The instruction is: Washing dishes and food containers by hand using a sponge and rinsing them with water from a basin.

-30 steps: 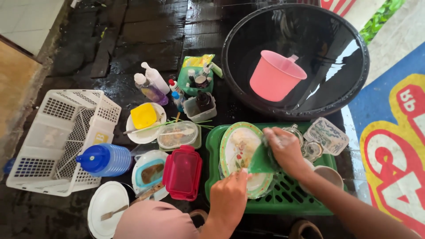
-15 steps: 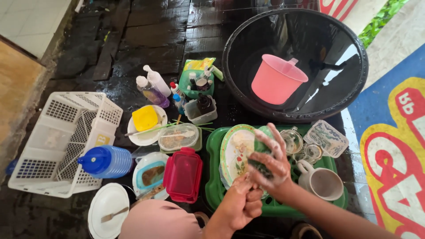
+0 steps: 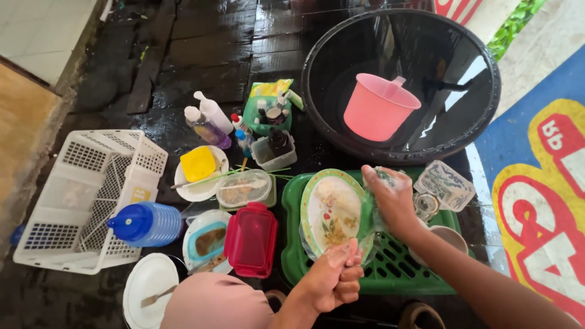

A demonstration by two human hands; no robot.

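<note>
In the green slatted crate (image 3: 390,268): one round floral plate (image 3: 332,213), gripped by left hand (image 3: 332,274); right hand (image 3: 390,198) clutching one soapy green sponge (image 3: 367,210).

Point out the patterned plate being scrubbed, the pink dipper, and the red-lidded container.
patterned plate (image 3: 332,210), head view, on its bare cream centre.
pink dipper (image 3: 375,109), head view, on its outer side wall.
red-lidded container (image 3: 251,237), head view, on the middle of its lid.
</note>
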